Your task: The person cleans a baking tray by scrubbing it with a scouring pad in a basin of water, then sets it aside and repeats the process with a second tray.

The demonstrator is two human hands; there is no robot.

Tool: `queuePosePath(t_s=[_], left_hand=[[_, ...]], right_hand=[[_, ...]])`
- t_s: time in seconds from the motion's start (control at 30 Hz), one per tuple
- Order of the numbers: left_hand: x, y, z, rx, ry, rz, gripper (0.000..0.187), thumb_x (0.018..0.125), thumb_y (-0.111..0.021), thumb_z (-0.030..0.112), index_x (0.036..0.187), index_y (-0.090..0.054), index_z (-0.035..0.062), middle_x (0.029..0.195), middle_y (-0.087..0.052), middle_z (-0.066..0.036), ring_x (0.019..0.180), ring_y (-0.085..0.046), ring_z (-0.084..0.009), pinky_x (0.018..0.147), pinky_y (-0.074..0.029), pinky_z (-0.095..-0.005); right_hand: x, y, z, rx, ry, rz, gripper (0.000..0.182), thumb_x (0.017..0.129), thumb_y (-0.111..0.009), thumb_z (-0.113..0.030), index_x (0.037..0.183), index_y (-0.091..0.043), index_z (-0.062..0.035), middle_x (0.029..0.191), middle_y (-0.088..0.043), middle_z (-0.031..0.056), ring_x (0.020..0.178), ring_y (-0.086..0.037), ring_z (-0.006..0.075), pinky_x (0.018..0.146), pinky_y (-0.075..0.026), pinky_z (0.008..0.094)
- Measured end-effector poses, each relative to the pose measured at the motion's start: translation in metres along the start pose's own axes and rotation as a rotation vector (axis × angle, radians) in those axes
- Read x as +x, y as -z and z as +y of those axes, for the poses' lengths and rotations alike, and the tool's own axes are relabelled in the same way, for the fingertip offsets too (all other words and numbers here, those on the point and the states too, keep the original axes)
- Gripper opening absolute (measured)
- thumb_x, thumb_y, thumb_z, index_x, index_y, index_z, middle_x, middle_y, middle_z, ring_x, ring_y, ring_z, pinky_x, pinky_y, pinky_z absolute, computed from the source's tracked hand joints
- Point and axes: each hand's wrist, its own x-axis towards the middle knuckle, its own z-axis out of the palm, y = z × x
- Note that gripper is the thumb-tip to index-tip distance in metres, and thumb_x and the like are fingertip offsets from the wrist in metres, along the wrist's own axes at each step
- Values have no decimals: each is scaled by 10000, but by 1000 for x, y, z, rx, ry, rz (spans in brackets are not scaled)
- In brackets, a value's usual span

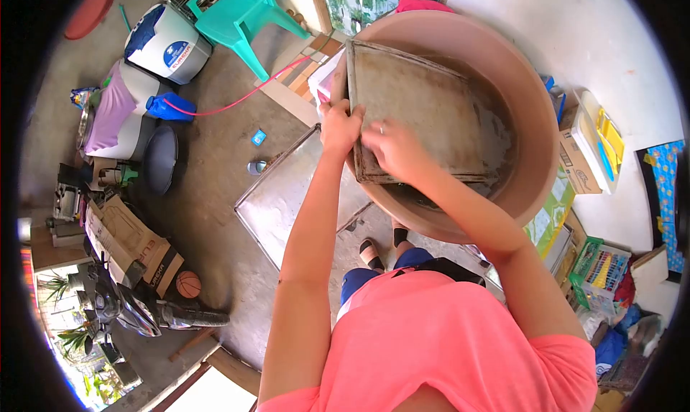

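Note:
A stained rectangular metal baking tray (424,103) slants into a large round brown tub (532,117), its far part dipping into murky water (503,135). My left hand (341,127) is closed around the tray's near left rim. Over the tray's surface close to that rim is my right hand (395,151), fingers curled and somewhat blurred, with a ring showing. Whatever lies under those fingers is hidden. A second flat metal tray (280,189) rests on the floor left of the tub, partly behind my left arm.
A teal plastic chair (241,20) and a white washing machine (169,45) stand at the upper left. A pink hose (251,96) crosses the floor. Cardboard boxes (133,239), a basketball (188,284) and a motorbike (136,311) are at left. A green basket (589,268) sits at right.

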Motion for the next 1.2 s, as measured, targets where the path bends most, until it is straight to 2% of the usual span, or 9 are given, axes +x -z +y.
queuePosePath(t_s=[0.07, 0.3, 0.4, 0.5, 0.67, 0.77, 0.9, 1.13, 1.2], left_hand=[[-1, 1, 1, -11, -5, 1, 350, 783, -641, 398, 897, -641, 67, 1202, -456, -220, 958, -584, -396, 862, -463, -452], [12, -9, -15, -188, -66, 30, 316, 750, -693, 341, 788, -623, 36, 1136, -482, -240, 934, -570, -394, 871, -451, -432], [10, -8, -14, -213, -50, 36, 320, 731, -713, 323, 720, -607, 21, 1112, -486, -237, 906, -564, -386, 862, -450, -420], [9, -7, -14, -210, -71, 36, 329, 737, -710, 331, 726, -607, 19, 1108, -485, -238, 904, -565, -383, 862, -450, -417], [15, -8, -16, -215, 1, -23, 347, 750, -701, 340, 710, -591, 14, 1117, -483, -238, 904, -568, -380, 860, -449, -418], [14, -6, -13, -183, 0, -27, 346, 756, -697, 340, 707, -586, 15, 1135, -483, -241, 912, -569, -381, 870, -445, -418], [15, -11, -19, -210, -4, -16, 342, 760, -695, 344, 723, -600, 18, 1132, -488, -249, 913, -569, -389, 876, -444, -418], [11, -7, -14, -81, -49, -32, 355, 774, -680, 371, 763, -629, 19, 1122, -509, -261, 944, -578, -381, 868, -453, -424], [8, -14, -16, -133, -148, 142, 362, 770, -692, 288, 687, -576, -45, 777, -508, -226, 748, -516, -316, 728, -439, -422]], right_hand=[[-29, 6, -19, 64, 27, -123, 130, 735, -564, -15, 831, -590, -99, 916, -574, 76, 866, -553, 330, 712, -474, 473], [18, -11, 12, -73, -70, 47, 114, 744, -579, -38, 841, -594, -97, 917, -568, 73, 906, -547, 318, 758, -477, 452], [-22, 5, -22, -40, 38, -125, 107, 751, -579, -44, 846, -601, -89, 917, -569, 71, 902, -544, 313, 774, -472, 441], [-28, 8, -25, 94, 14, -196, 110, 752, -575, -40, 848, -605, -84, 921, -573, 61, 894, -545, 308, 785, -471, 429], [12, -7, -3, -46, -31, 56, 117, 756, -587, -12, 853, -593, -78, 900, -566, 82, 837, -535, 331, 711, -484, 432], [-37, 3, -32, 8, 64, -122, 132, 737, -597, -8, 844, -596, -85, 903, -568, 69, 835, -541, 318, 704, -484, 427], [-23, 7, -36, -8, 16, -121, 127, 737, -654, -89, 856, -617, -111, 877, -567, 41, 848, -562, 261, 697, -506, 389], [-52, 16, -23, -92, 28, -173, 143, 749, -633, -118, 890, -622, -94, 922, -598, 46, 904, -577, 279, 727, -510, 402], [-62, 25, -7, -198, -86, -277, 126, 768, -618, -127, 891, -623, -97, 921, -600, 52, 903, -580, 279, 729, -507, 408]])
